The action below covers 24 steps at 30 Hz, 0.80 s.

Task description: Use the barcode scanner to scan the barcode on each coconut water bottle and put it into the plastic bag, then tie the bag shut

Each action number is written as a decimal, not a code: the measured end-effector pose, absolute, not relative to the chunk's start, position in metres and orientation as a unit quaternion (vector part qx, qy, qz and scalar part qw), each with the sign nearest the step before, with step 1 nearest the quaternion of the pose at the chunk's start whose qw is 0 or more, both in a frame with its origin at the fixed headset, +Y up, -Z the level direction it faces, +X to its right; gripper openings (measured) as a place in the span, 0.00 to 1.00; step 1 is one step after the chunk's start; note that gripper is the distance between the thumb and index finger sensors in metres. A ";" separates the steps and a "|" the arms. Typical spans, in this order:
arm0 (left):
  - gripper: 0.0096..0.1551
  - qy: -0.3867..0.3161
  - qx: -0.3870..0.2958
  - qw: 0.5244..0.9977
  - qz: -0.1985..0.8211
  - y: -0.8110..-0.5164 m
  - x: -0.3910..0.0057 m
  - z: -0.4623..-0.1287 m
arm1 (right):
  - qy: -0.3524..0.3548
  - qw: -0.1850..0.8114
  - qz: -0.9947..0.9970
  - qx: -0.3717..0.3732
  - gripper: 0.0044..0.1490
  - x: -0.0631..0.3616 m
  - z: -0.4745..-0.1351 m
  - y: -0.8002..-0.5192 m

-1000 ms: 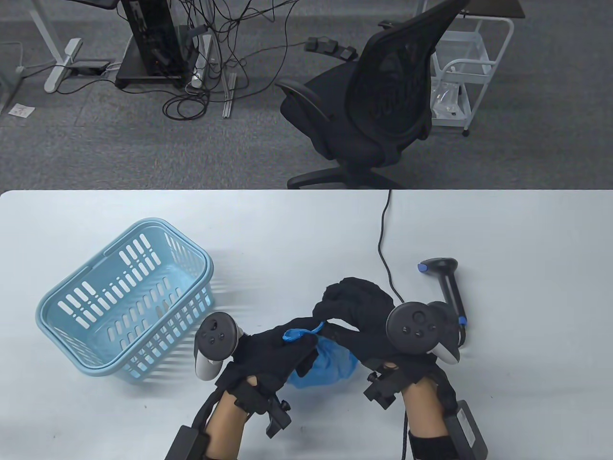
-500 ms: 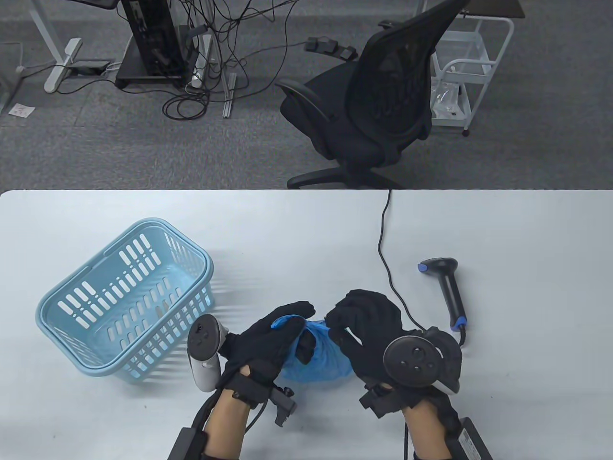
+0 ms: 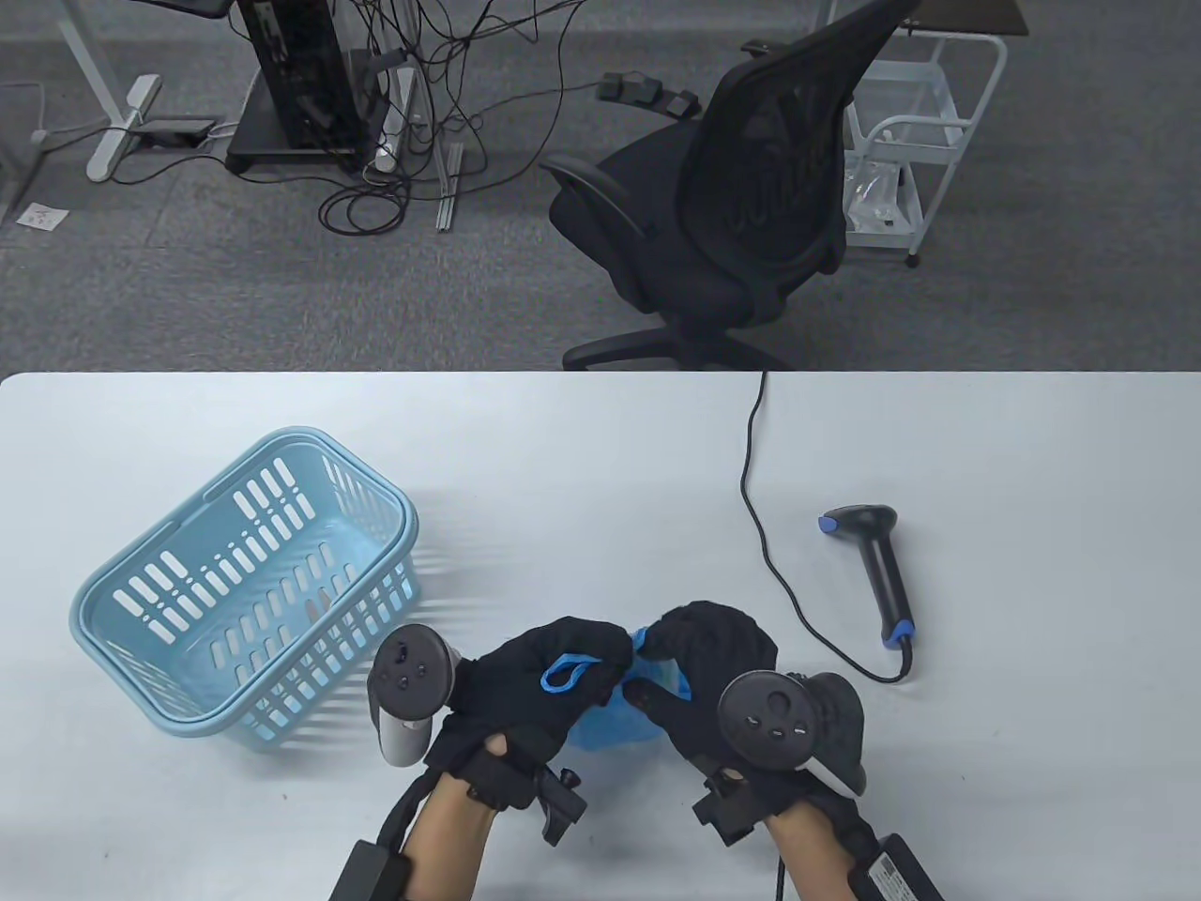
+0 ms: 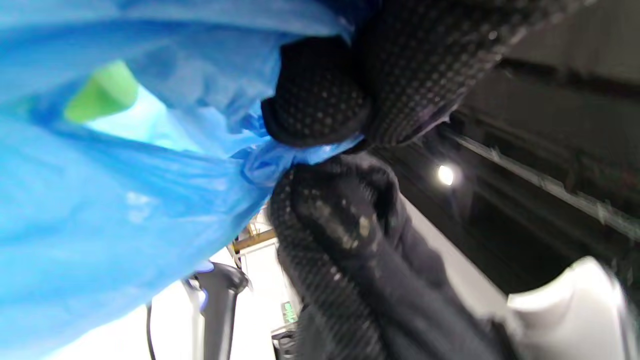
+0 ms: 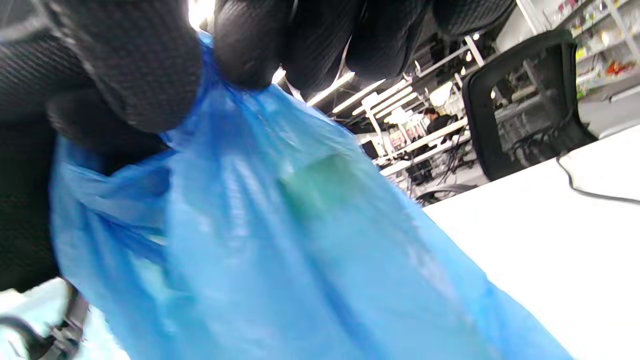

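While both gloved hands meet at the near middle of the white counter (image 3: 582,450), the remaining items lie to either side. At far left a light blue slotted basket (image 3: 246,584) stands on the counter, tilted, just beside the tracker on the left hand (image 3: 530,694). That hand's fingers (image 3: 600,638) are clenched on the gathered top of the blue plastic bag (image 3: 615,718), and a small loop of bag handle (image 3: 563,674) lies across its knuckles. In the left wrist view the bag (image 4: 125,190) fills the left half of the picture, its neck twisted to a thin strand pinched between dotted glove fingers (image 4: 315,107); a green patch (image 4: 102,92), seemingly a bottle cap or label, shows through the film. The bag rests on the counter between the two hands. The right hand (image 3: 718,676) touches the left at the fingertips, its fingers (image 3: 657,699) likewise grasping the bag's top. In the right wrist view the fingers (image 5: 247,50) pinch the blue film from above, and a dull green shape (image 5: 320,185) shows inside the bag (image 5: 280,260). To the right, well apart from the hands, a black barcode scanner (image 3: 877,572) with blue trim lies on the counter, its cable (image 3: 755,507) running toward the far edge. Beyond the counter stands a black office chair (image 3: 741,206).
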<state>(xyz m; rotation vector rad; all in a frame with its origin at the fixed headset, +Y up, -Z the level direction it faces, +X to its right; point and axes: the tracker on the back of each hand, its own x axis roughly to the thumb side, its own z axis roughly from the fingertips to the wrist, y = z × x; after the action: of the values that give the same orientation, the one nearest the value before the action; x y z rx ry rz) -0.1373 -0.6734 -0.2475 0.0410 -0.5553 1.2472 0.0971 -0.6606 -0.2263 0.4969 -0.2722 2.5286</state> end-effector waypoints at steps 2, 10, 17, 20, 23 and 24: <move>0.17 -0.288 0.044 0.799 0.526 -0.666 -0.133 -0.243 | -0.048 0.315 0.922 0.220 0.56 0.095 -0.234 -0.664; 0.17 -0.297 0.186 0.868 0.351 -0.650 -0.130 -0.226 | -0.006 0.393 0.892 0.222 0.26 0.099 -0.247 -0.674; 0.17 -0.275 0.345 0.874 0.203 -0.651 -0.115 -0.213 | 0.053 0.443 0.863 0.237 0.28 0.097 -0.249 -0.681; 0.17 -0.277 0.331 0.860 0.273 -0.655 -0.115 -0.215 | 0.094 0.502 0.826 0.240 0.33 0.100 -0.252 -0.690; 0.17 -0.293 0.276 0.827 0.393 -0.661 -0.122 -0.223 | 0.072 0.532 0.823 0.187 0.35 0.109 -0.254 -0.693; 0.17 -0.299 0.251 0.812 0.435 -0.663 -0.125 -0.226 | 0.053 0.540 0.822 0.171 0.38 0.113 -0.254 -0.693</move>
<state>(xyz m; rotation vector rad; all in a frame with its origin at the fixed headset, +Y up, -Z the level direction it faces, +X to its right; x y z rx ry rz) -0.1246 -0.6632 -0.2257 0.5363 -0.6391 0.9281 0.1132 -0.6932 -0.2538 0.4073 0.1259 1.9548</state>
